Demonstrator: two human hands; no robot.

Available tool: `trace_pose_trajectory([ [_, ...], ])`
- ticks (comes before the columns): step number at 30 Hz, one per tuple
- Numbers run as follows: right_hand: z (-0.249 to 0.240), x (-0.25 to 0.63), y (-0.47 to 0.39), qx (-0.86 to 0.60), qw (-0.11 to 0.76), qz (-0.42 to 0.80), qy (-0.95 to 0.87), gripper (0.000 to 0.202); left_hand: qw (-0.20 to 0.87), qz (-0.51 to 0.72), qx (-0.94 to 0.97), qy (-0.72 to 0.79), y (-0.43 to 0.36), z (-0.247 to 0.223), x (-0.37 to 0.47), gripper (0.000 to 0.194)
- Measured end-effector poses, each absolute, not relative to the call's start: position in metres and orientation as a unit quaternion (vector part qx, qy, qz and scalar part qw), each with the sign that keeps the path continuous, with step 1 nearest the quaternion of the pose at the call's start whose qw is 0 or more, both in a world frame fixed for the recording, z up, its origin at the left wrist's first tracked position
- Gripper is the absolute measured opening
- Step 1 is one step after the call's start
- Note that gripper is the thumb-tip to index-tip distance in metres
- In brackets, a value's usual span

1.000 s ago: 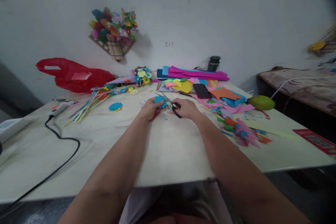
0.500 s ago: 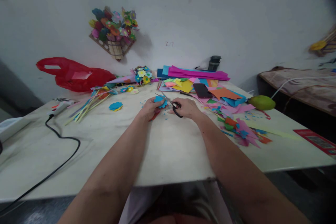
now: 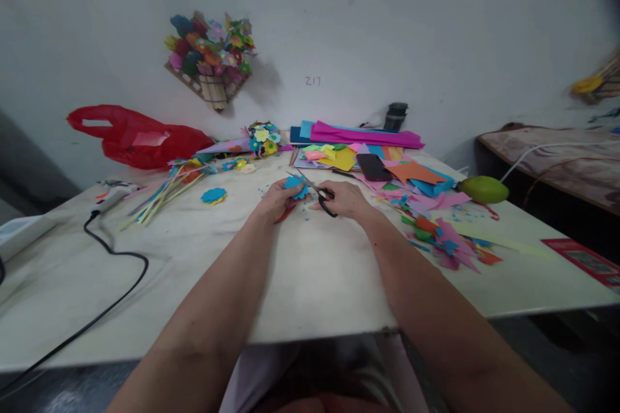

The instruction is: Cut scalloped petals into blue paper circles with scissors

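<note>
My left hand (image 3: 276, 201) pinches a blue paper flower (image 3: 296, 188) with a scalloped edge. In my right hand (image 3: 345, 199) is a pair of scissors (image 3: 323, 195) with black handles, its blades parted and lying at the flower's edge. A piece of something red (image 3: 285, 211) shows beneath my left hand; I cannot make out what it is. Tiny blue paper bits are scattered on the table (image 3: 324, 284) around both hands. To the left lies another blue paper flower (image 3: 214, 195) on top of a yellow one.
A red plastic bag (image 3: 145, 142), paper strips (image 3: 159, 197) and a corded glue gun (image 3: 115, 195) lie on the left. Towards the right are a phone (image 3: 373, 168), coloured paper sheets (image 3: 415, 173), paper scraps (image 3: 453, 239) and a green fruit (image 3: 484, 189). A dark bottle (image 3: 396, 116) stands behind.
</note>
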State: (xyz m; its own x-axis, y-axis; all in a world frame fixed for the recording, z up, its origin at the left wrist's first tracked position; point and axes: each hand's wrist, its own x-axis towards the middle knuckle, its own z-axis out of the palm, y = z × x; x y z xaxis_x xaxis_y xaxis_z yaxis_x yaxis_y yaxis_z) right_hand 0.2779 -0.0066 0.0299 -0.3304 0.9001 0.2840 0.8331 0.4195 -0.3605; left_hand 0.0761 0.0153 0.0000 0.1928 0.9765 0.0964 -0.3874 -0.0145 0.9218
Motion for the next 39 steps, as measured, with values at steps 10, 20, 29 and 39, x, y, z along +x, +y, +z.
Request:
trace_pose_trajectory([
  [10, 0.033, 0.277, -0.01, -0.541, 0.22, 0.077, -0.808, 0.045, 0.618, 0.544, 0.454, 0.34, 0.013, 0.005, 0.077, 0.031],
  [20, 0.014, 0.282, 0.007, -0.5, 0.326, 0.188, -0.78, 0.027, 0.62, 0.542, 0.441, 0.356, 0.009, 0.008, 0.078, 0.034],
  [29, 0.014, 0.279, 0.007, -0.44, 0.392, 0.374, -0.716, 0.045, 0.612, 0.539, 0.458, 0.353, 0.013, 0.006, 0.076, 0.04],
  [39, 0.013, 0.278, 0.009, -0.426, 0.393, 0.393, -0.714, 0.047, 0.616, 0.535, 0.468, 0.339, 0.013, 0.005, 0.077, 0.044],
])
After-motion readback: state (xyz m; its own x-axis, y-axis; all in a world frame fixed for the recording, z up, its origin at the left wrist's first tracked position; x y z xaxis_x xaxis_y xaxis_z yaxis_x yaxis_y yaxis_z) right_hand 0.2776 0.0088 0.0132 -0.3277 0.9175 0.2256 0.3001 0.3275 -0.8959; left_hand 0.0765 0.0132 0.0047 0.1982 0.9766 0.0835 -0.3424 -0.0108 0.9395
